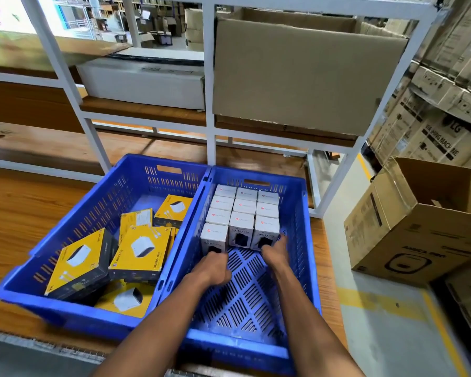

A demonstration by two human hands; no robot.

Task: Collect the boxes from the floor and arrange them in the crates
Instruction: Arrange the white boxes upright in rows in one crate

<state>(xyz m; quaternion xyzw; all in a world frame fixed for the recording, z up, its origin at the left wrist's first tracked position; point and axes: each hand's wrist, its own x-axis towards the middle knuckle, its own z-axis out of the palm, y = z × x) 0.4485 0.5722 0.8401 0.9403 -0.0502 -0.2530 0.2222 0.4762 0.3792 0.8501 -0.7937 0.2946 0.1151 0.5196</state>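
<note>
Two blue crates stand side by side on a wooden shelf. The right crate (301, 213) holds several small white boxes (242, 206) packed upright in neat rows at its far end. The left crate (74, 213) holds several yellow and black boxes (140, 250) lying loosely at angles. Both my hands are inside the right crate. My left hand (215, 268) touches the front-left white box (214, 238). My right hand (276, 250) presses against the front-right white box (267, 230). The fingertips are hidden, and so is any grip.
A white metal rack (210, 104) rises behind the crates, carrying a large cardboard box (297, 77) and a flat white box (147, 83). An open cardboard carton (419, 221) stands on the floor at right. Stacked cartons (446, 104) fill the far right.
</note>
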